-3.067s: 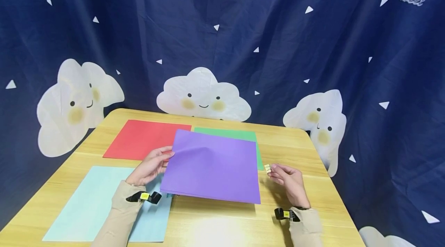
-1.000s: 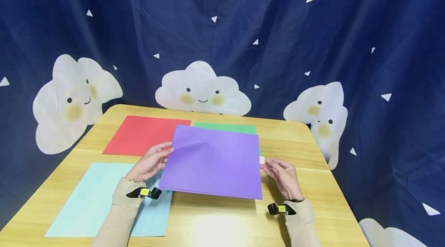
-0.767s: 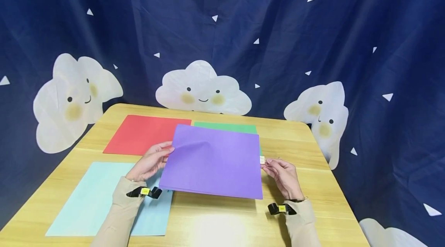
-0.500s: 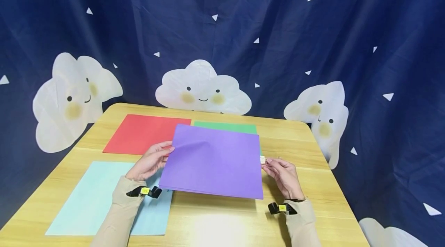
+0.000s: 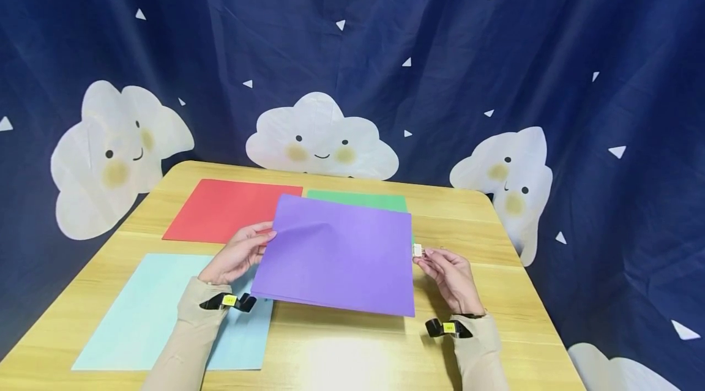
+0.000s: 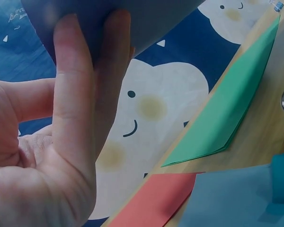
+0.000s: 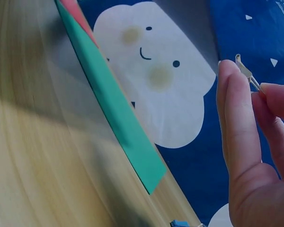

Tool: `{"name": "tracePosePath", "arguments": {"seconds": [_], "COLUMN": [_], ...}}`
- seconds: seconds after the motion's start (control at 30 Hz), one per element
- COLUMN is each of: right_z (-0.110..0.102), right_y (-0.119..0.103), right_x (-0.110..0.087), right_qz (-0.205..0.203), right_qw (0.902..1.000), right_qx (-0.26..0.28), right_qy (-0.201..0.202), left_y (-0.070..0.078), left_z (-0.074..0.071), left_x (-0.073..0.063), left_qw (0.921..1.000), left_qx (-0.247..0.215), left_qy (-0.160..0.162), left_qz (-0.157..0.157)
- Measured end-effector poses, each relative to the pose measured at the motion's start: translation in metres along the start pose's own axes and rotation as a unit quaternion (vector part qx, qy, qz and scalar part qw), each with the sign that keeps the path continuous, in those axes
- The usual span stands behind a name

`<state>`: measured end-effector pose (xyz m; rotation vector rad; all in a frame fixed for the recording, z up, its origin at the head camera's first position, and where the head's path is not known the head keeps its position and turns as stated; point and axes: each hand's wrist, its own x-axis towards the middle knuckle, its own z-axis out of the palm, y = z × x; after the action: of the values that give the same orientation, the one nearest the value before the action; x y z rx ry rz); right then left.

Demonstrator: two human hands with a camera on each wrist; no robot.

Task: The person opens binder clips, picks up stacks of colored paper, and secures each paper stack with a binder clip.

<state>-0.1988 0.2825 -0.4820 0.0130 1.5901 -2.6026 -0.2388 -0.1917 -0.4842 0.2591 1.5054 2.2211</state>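
Observation:
In the head view my left hand [image 5: 237, 256] holds purple paper [image 5: 336, 256] by its left edge, thumb on top. The paper, at least two sheets, is raised over the table and tilted. In the left wrist view two fingers [image 6: 73, 90] lie against its underside. My right hand [image 5: 451, 278] pinches a small cream binder clip [image 5: 417, 250] by its wire handles, close to the paper's right edge. From the right wrist, the clip [image 7: 245, 71] appears side-on, its jaws near the paper's corner. Red [image 5: 231, 210] and light blue paper [image 5: 132, 323] lie under and beside the left arm.
Green paper [image 5: 358, 198] lies at the back, partly covered by the purple paper. A blue binder clip [image 7: 180, 223] shows beyond it. A teal thing [image 6: 280, 184] with a metal loop is by the light blue paper. Behind the table [image 5: 496, 293] hangs a dark blue curtain [image 5: 341, 60].
Since the oldest frame my right hand has carried the clip leftward to the purple paper's right edge. In the last half second the clip has turned slightly. The left hand keeps its hold.

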Motion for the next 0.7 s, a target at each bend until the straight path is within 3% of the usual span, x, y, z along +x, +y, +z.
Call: {"name": "tracePosePath", "arguments": {"seconds": [0.2,0.7], "right_z": [-0.0009,0.0036], "right_y": [0.0006,0.0025], "right_x": [0.0011,0.0008], "right_qz": [-0.006,-0.012], "right_qw": [0.9997,0.9996], "right_qx": [-0.018,-0.026], "right_qy": [0.016,0.009], "left_y": [0.0003,0.001], "left_z": [0.0014,0.0014], "left_x": [0.0001,0.0002], "left_qw": [0.9999,0.9998], "left_qx": [0.005,0.008], "left_qy": [0.012,0.015], "left_qz": [-0.005,-0.009]}}
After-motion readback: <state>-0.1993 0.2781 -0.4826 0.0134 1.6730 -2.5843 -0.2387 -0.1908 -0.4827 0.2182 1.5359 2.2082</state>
